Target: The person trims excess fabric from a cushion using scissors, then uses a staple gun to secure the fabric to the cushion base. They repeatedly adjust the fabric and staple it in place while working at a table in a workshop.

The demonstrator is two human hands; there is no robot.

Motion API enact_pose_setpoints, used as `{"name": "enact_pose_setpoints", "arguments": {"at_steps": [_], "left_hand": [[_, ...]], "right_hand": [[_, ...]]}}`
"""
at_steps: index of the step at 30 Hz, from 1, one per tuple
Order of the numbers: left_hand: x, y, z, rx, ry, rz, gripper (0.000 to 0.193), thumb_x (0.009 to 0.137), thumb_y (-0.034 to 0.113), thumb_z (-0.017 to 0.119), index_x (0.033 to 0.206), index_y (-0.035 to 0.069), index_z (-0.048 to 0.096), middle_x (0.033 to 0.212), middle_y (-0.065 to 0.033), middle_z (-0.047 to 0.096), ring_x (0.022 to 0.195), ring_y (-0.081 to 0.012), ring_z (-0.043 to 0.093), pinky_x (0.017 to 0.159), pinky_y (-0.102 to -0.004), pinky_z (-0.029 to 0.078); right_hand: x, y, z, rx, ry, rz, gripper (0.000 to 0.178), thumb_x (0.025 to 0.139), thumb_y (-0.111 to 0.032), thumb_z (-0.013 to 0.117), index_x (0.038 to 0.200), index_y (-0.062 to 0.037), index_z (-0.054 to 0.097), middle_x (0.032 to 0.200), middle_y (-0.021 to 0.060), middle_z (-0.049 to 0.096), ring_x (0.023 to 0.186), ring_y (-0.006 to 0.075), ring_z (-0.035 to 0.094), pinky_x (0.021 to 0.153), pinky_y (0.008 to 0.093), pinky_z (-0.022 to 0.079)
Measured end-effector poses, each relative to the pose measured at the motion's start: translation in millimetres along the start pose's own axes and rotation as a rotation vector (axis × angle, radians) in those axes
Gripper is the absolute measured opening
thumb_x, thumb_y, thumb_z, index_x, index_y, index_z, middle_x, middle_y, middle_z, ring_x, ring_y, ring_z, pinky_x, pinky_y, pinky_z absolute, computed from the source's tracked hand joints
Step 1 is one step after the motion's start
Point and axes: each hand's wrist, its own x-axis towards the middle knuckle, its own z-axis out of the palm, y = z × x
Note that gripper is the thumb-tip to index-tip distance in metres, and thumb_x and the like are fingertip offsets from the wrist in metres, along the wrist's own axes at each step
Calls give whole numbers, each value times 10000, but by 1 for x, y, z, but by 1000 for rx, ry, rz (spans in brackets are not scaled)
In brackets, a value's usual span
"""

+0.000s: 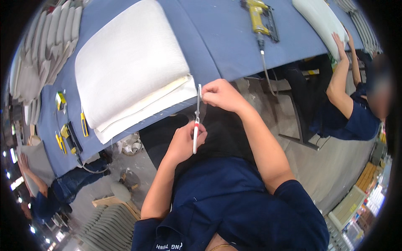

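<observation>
My left hand (183,143) is closed around the red and white handle of a pair of scissors (195,136), held upright with the blades pointing away from me. Beside the blade tips, my right hand (224,95) has its fingers pinched together; what they hold, if anything, is too small to make out. Just beyond and to the left, a light grey fabric-covered seat pad (132,62) lies on the blue-covered table (201,33). White fabric layers (142,113) with frayed threads stick out from its near edge.
A yellow staple gun (257,19) with an air hose lies at the far right. Another staple gun (70,136) and yellow cutters (84,124) lie at the left. Stacked grey covers (48,46) stand far left. Co-workers are at the right (351,100) and left (42,188).
</observation>
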Motion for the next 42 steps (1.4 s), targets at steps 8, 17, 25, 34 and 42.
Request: {"name": "enact_pose_setpoints", "arguments": {"at_steps": [8,17,25,34,42], "left_hand": [[-78,-88,-93,9,885,37,142,956,112,792,974,56,663,810,-17,677,771,-108,616,738,-301,523],[-103,-148,-210,-16,1504,-87,349,900,176,909,1106,7,684,1003,-103,777,901,-147,713,841,-331,568],[-105,-176,-252,-369,1372,122,319,858,51,869,1086,37,647,941,-23,700,811,-106,649,749,-278,527],[-111,-155,-270,-215,1335,-71,294,884,139,879,1017,1,655,925,-90,757,836,-119,678,762,-317,541],[-95,-189,-289,137,1332,-85,328,910,101,780,1210,-9,706,992,-172,811,948,-272,797,866,-400,580]], "right_hand": [[-21,17,38,233,-255,163,238,899,-167,624,682,-69,635,673,-18,608,588,47,473,559,252,348],[2,-10,199,-413,-819,62,474,1063,-471,694,977,-17,802,844,146,790,763,278,745,755,406,571],[75,-48,321,382,-629,327,395,1101,-421,689,1294,-82,750,909,-9,702,739,94,575,678,290,475],[124,-81,413,962,-103,722,253,1036,-382,788,1081,-165,664,838,-57,652,667,77,516,611,284,431],[119,-80,412,919,-39,641,230,1001,-283,815,934,-130,656,737,-48,606,560,73,432,536,284,361]]}}
